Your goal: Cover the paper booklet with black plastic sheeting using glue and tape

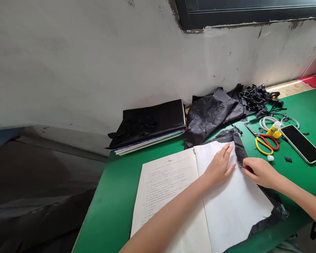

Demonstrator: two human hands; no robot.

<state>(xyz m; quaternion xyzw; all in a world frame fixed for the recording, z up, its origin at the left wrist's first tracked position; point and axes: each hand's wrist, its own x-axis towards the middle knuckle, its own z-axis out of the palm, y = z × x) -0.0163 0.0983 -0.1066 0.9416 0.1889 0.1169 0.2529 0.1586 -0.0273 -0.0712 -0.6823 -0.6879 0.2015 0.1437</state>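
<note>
Open book [168, 182] on green table [116, 196], printed page at left. Left hand [221, 165] flat, fingers spread, pressing blank page [231, 207]. Right hand [259, 172] curled at page edge over black sheet [268, 219]; grip hidden, cannot tell. Judgement: keep left palm firm, draw sheet snug to edge, smooth outward. Scissors [264, 142], phone [301, 143] further right.

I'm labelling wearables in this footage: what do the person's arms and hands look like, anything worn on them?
The left hand and right hand are ungloved, with no ring, watch or bracelet showing. The arms behind them are bare up to the frame edge, with no sleeves in view.
</note>
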